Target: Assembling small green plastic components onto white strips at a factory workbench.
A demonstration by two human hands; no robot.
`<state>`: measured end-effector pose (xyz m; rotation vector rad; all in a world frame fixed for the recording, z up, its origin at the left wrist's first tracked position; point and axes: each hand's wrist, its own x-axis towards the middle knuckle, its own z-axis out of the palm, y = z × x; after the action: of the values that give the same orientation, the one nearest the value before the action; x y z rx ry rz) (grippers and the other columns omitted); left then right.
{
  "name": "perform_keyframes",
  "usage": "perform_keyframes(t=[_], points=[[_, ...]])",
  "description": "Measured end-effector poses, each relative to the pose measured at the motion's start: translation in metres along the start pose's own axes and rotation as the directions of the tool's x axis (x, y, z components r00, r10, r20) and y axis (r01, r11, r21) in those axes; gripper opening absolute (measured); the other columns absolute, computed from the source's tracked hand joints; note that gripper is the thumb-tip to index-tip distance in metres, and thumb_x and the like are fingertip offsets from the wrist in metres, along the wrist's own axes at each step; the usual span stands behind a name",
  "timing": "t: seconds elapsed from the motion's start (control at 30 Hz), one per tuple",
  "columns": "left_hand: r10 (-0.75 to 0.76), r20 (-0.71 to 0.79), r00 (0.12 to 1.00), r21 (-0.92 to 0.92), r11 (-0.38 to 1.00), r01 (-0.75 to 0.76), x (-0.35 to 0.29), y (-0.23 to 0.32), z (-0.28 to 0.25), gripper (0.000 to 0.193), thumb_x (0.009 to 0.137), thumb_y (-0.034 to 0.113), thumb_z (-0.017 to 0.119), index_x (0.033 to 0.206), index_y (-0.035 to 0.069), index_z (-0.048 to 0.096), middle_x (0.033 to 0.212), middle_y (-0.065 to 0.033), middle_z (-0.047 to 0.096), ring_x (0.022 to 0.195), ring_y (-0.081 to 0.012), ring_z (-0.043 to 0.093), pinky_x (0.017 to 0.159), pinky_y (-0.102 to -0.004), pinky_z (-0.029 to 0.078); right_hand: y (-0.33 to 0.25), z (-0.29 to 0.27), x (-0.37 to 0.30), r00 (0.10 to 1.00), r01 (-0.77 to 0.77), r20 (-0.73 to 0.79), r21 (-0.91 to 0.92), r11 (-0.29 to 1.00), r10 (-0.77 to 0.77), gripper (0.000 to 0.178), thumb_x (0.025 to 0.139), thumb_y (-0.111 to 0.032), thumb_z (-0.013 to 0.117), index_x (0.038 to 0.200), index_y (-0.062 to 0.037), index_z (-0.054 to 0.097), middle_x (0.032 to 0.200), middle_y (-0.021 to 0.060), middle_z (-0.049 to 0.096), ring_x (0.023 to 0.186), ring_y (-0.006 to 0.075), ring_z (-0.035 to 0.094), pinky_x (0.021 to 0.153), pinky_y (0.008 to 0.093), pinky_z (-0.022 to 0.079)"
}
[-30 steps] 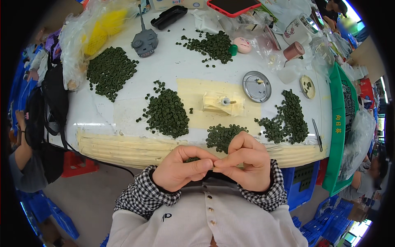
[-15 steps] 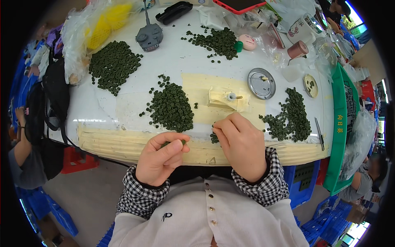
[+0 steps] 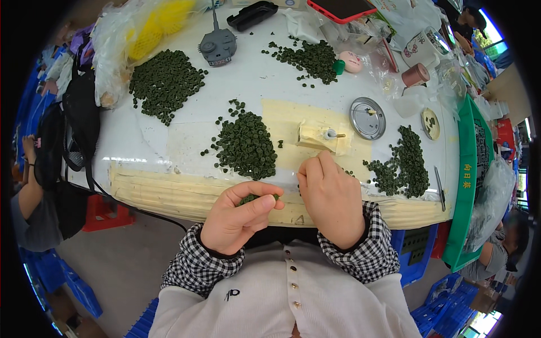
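Observation:
My left hand (image 3: pixel 234 219) is curled near the table's front edge, thumb and fingers closed on small dark green discs (image 3: pixel 248 199). One of these sits at the thumb tip. Just to its right, my right hand (image 3: pixel 333 200) has its fingers pressed together, pointing down and forward. Whatever they hold is hidden behind the hand. A few loose discs (image 3: pixel 349 172) lie beside its knuckles. Beyond the hands is a tape-covered block (image 3: pixel 315 135) with a metal pin (image 3: pixel 331 134) standing out of it. A large heap of green discs (image 3: pixel 248 147) lies beyond my left hand.
More green heaps lie at the far left (image 3: pixel 166 84), far middle (image 3: pixel 310 61) and right (image 3: pixel 412 169). A round metal lid (image 3: pixel 367 119), tweezers (image 3: pixel 440 188) and a green tray (image 3: pixel 466 208) are on the right. A grey model turret (image 3: pixel 217 46) stands at the back.
The whole view has shifted, so table things appear farther right. My left fingertips have come closer to my right hand, and more green discs show in them. My right hand now covers other loose discs.

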<state>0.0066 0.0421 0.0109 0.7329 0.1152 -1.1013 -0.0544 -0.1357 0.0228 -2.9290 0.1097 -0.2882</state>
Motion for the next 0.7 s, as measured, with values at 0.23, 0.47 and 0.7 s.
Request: perform_keyframes(t=[0.23,0.47,0.7], points=[[0.018,0.019,1.000,-0.017,1.000,-0.018,0.002,0.002,0.000,0.018,0.090,0.005,0.056,0.106,-0.001,0.060,0.090,-0.0094,0.064,0.051,-0.0008,0.031,0.046,-0.0166,0.028,0.001,0.006,0.002,0.999,0.052,-0.013,-0.066,0.996,-0.053,0.010,0.074,-0.006,0.056,0.078,-0.0018,0.048,0.075,0.0102,0.044,0.065,0.0210,0.054,0.050,0.0306,0.046],[0.014,-0.006,1.000,0.015,1.000,-0.014,0.008,0.001,0.006,0.020,0.090,0.005,0.055,0.109,0.000,0.058,0.094,-0.0108,0.064,0.052,-0.0017,0.032,0.047,-0.0172,0.028,0.006,-0.012,-0.001,0.981,0.021,-0.164,0.615,0.788,0.101,0.010,0.079,0.007,0.058,0.086,0.0018,0.052,0.078,0.0122,0.054,0.065,0.0229,0.058,0.055,0.0300,0.047],[0.006,0.006,1.000,0.029,1.000,-0.006,0.017,-0.003,0.013,0.020,0.089,0.003,0.056,0.109,0.002,0.058,0.096,-0.0108,0.064,0.052,-0.0019,0.033,0.047,-0.0176,0.029,0.007,-0.025,-0.010,0.969,-0.027,-0.136,0.765,0.643,0.204,0.018,0.077,0.006,0.064,0.094,0.0006,0.065,0.081,0.0117,0.065,0.070,0.0200,0.064,0.061,0.0254,0.050]])
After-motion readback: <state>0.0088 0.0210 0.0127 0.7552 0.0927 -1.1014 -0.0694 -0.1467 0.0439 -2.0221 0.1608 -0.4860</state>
